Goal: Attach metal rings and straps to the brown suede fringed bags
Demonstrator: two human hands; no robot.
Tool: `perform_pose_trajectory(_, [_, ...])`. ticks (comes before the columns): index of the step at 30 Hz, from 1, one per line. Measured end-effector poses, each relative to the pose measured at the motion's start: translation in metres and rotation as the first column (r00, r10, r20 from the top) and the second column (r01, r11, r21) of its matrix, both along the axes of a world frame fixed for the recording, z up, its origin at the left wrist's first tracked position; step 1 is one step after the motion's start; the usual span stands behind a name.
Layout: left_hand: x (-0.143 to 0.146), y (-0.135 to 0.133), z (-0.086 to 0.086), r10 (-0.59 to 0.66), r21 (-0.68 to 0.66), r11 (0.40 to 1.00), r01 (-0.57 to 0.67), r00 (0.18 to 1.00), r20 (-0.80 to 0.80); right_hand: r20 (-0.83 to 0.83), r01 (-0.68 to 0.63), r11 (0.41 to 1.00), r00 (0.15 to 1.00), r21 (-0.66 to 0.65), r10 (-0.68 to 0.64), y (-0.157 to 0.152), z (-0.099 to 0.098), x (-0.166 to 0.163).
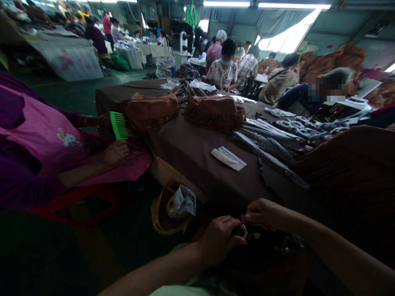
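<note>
On my lap lies a dark brown bag (271, 267), its details lost in shadow. My left hand (220, 238) is closed around a shiny metal ring (245, 231) at the bag's upper edge. Just to the right, my right hand (263, 213) is pinched closed close to that ring; whatever its fingertips grip is too small and dark to make out. More metal hardware (286, 248) glints on the bag's right side. A small white packet (228, 158) rests on the brown-covered table (191, 152) beyond my hands.
Two brown fringed bags (152, 107) stand on the table. Plastic-wrapped straps (277, 135) lie at right, beside a brown fringed pile (354, 164). A co-worker in a pink apron (46, 123) holds a green comb (119, 126) at left. A yellow-rimmed bin (159, 224) stands below.
</note>
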State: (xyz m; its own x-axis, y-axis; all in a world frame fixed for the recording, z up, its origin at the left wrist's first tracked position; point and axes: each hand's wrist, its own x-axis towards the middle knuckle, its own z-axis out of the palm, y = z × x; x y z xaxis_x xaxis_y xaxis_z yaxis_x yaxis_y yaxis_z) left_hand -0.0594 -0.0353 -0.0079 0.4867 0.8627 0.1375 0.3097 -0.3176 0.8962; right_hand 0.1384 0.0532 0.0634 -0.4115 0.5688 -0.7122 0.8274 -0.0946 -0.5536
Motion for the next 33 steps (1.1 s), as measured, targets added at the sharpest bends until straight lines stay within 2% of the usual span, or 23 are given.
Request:
perform_pose_trajectory(7, [0.001, 0.001, -0.004, -0.013, 0.043, 0.999, 0.013, 1.000, -0.001, -0.047, -0.008, 0.998, 0.999, -0.068, 0.005, -0.002, -0.003, 0.001])
perform_pose_trajectory(15, [0.002, -0.006, -0.006, -0.088, 0.122, 0.988, 0.091, 0.996, -0.025, -0.131, -0.152, 0.946, 0.984, -0.287, 0.118, 0.009, -0.004, 0.005])
perform_pose_trajectory(22, [0.003, -0.009, -0.009, -0.068, 0.062, 0.996, 0.069, 0.997, -0.025, -0.136, -0.195, 0.913, 0.978, -0.357, 0.156, 0.004, -0.001, 0.002])
perform_pose_trajectory(27, [0.007, -0.009, -0.012, 0.020, -0.033, 0.999, -0.024, 0.993, -0.115, -0.165, -0.136, 0.929, 0.983, -0.344, 0.083, -0.004, -0.012, 0.006])
perform_pose_trajectory(33, [0.008, -0.011, -0.022, 0.142, -0.137, 0.977, -0.163, 0.979, -0.146, -0.064, -0.030, 0.987, 0.998, -0.155, 0.020, -0.025, -0.029, 0.000])
